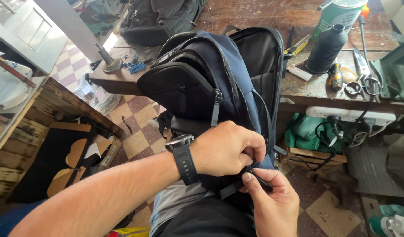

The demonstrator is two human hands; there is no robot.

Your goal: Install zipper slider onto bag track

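Head view shows my left hand [226, 147], watch [183, 154] on the wrist, closed in a fist and pinching at the lower side of a navy and black backpack [219, 83] resting on my lap, just off the front edge of the wooden surface [307, 85]. My right hand [272, 202] is closed on a black strap [258, 177], perhaps a zipper pull; the fingers hide it. On the surface, near the front edge, stand a black thread cone [327, 48] and scissors [362, 85].
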